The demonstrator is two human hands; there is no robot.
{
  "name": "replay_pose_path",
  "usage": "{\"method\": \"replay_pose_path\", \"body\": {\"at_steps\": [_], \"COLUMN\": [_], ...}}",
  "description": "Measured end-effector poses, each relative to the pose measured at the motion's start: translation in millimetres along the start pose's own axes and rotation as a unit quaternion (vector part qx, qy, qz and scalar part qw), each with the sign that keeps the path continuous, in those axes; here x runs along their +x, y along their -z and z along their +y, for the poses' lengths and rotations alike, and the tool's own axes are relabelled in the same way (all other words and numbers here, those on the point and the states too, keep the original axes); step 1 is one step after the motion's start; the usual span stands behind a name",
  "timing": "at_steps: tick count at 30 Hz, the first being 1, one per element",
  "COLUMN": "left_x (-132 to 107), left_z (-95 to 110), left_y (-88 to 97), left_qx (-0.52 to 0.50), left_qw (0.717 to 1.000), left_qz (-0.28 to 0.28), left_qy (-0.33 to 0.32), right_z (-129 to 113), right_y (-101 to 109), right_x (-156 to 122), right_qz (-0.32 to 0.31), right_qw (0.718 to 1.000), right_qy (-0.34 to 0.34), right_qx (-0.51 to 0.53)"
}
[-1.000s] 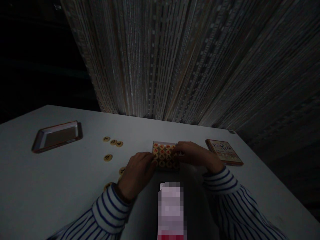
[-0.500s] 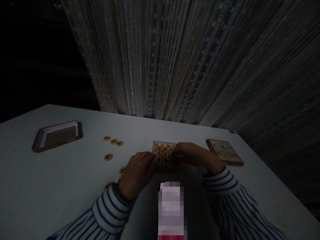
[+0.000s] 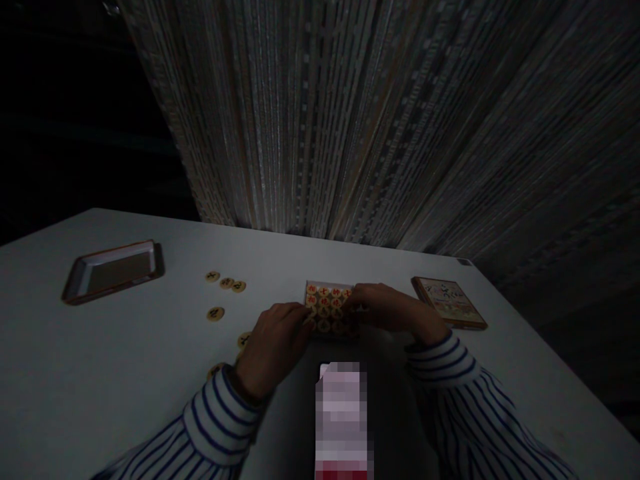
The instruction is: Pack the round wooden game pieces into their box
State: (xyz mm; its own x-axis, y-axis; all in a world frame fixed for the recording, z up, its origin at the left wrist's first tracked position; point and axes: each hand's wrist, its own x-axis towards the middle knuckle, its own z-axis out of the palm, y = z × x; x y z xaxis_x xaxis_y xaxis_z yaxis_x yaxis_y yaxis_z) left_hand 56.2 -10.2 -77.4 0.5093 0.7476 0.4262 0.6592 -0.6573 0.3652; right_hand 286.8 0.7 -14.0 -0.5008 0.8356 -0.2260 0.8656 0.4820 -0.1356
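Note:
In the middle of the table is a shallow box (image 3: 328, 285) with round Chinese chess pieces lying in rows. The back rows show red characters; the front pieces look dark in the dim light. My left hand (image 3: 277, 340) is curled at the box's left side, fingertips at its edge and the leftmost pieces. From the right, my right hand (image 3: 386, 307) reaches over the box, its bent fingers closed together above the right-hand pieces. What lies under the fingertips of either hand is hidden. Left of the box, loose chess pieces (image 3: 215, 314) lie scattered, some partly behind my left hand.
An open tray-like lid (image 3: 110, 271) rests at the table's far left. To the right lies a flat box with a printed picture (image 3: 449, 301). A phone with a blurred screen (image 3: 341, 420) is close to me. A string curtain (image 3: 320, 120) hangs along the table's back edge.
Hardly anything differs: both hands keep their places at the box, and the pieces lie as before. The view has shifted very slightly.

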Motion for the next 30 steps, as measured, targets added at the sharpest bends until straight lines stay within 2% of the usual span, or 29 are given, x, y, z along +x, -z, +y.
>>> {"method": "replay_pose_path", "body": {"at_steps": [5,10,14,18,24,30], "left_x": [0,1,2,4,6,-7], "left_z": [-1,-2,-4,-4,-5,-23], "left_y": [0.0,2.7,6.7,13.1,32.9,62.7], "left_qx": [-0.008,-0.018,-0.035,-0.061,-0.148,-0.205], "left_qw": [1.000,0.999,0.996,0.988,0.969,0.940], "left_qz": [0.004,0.025,0.080,0.137,0.156,0.162], "left_qy": [0.003,0.018,0.018,0.028,0.119,0.221], "right_z": [2,2,-4,-16,-27,-36], "right_y": [2,12,19,24,19,-9], "right_x": [-5,-11,-14,-19,-40,-63], "right_qz": [0.048,0.166,0.269,0.345,0.360,0.373], "right_qw": [0.999,0.986,0.963,0.938,0.928,0.909], "right_qy": [0.005,-0.024,-0.021,-0.016,-0.072,-0.116], "right_qx": [0.022,-0.005,-0.010,0.013,0.068,0.146]}}
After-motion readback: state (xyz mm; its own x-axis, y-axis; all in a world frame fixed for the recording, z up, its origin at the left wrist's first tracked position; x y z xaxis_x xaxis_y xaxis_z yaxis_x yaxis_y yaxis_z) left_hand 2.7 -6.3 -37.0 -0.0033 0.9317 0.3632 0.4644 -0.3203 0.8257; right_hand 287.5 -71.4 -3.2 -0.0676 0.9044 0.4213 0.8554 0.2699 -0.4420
